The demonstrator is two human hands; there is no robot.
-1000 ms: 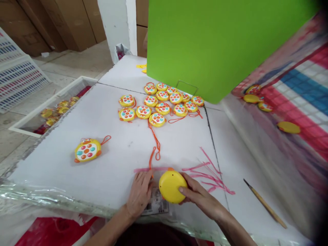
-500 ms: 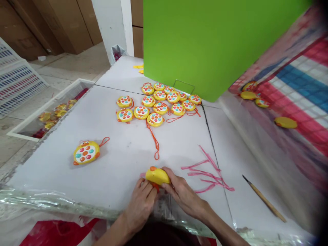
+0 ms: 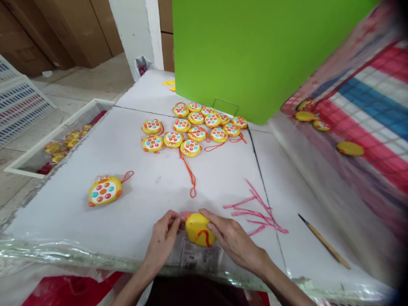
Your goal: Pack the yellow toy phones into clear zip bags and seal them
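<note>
Hands, the left hand [image 3: 162, 240] and the right hand [image 3: 231, 240], both tight around the yellow toy [image 3: 197, 229].

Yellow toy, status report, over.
Copy: left hand and right hand hold yellow toy, back up. Its orange cord crosses the back. Nearby pink strips apart, rightward.

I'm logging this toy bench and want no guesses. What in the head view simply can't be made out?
Head view:
- Button face of the yellow toy: turned away, held in the right hand.
- What the left hand pinches: too small.
- Printed label: too small, under film.
- Toys in the white tray: blurred by plastic.
- Table behind the green board: hidden.
</note>
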